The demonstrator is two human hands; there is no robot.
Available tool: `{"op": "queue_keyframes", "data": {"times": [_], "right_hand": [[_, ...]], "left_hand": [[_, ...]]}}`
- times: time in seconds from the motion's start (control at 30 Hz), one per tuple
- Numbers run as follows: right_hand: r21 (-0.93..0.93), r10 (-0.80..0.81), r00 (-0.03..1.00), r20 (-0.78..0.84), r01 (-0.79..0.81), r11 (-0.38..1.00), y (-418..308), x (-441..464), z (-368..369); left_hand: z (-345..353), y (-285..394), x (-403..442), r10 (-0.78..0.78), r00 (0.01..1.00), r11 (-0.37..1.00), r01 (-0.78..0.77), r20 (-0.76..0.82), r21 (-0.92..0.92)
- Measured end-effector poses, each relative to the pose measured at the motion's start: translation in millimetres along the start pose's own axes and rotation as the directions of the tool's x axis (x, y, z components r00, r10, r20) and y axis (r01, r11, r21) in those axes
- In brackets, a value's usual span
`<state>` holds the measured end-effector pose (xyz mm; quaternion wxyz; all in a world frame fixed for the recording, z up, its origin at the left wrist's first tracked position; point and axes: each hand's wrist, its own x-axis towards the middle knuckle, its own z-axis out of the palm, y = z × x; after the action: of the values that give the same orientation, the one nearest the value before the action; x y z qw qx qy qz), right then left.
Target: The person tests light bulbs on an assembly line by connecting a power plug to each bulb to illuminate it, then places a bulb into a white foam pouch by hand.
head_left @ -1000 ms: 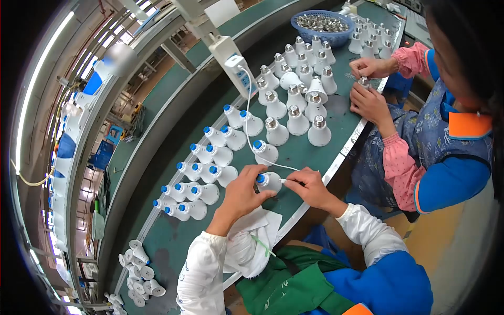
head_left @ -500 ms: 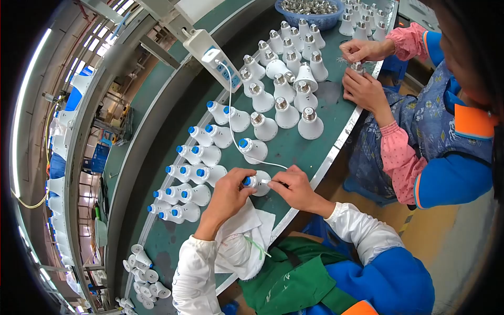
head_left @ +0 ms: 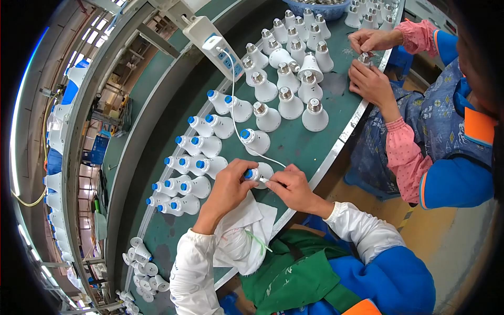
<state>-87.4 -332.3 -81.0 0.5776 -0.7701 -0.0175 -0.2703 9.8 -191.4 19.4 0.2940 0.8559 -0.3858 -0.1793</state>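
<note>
My left hand [head_left: 229,185] is closed around a white bulb housing [head_left: 262,175] with a blue cap, which stands on the green bench. The fingers of my right hand [head_left: 289,185] pinch the white plug end of a cable [head_left: 233,100] against the side of this housing. From there the cable runs back to a charger on a power strip [head_left: 210,46]. Just behind my hands stands another blue-capped housing [head_left: 255,142]. Rows of similar blue-capped housings [head_left: 212,167] are on the left. A white cloth [head_left: 245,231] lies in front of my left wrist.
Metal-capped bulbs [head_left: 315,115] stand behind my hands. At the right, a co-worker's hands [head_left: 371,79] hold one bulb. A blue basket [head_left: 325,9] of metal parts is at the back. White cones [head_left: 149,269] lie at the lower left of the bench [head_left: 173,236].
Compared with a second ago, the plug has gone from beside the housing to against its surface. My left hand still holds the housing. The view has shifted slightly.
</note>
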Motion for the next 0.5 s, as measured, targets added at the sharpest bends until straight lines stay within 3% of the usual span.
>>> {"op": "queue_keyframes", "data": {"times": [0.13, 0.37, 0.5], "right_hand": [[-0.002, 0.090, 0.995, -0.046, -0.090, 0.996, -3.1, 3.7, -2.8], [0.034, 0.068, 0.997, 0.032, -0.070, 0.997, -3.7, 0.0, -1.2], [0.028, 0.070, 0.996, -0.049, -0.068, 0.997, -6.1, 1.7, 1.7]], "left_hand": [[0.0, 0.6, -0.5, -0.007, 1.000, 1.000, 0.007, 0.000, -0.009], [-0.5, -2.2, 0.1, -0.003, 1.000, 0.999, 0.004, 0.010, -0.040], [-0.4, -4.5, -0.1, 0.014, 1.000, 0.999, -0.014, 0.000, -0.037]]}}
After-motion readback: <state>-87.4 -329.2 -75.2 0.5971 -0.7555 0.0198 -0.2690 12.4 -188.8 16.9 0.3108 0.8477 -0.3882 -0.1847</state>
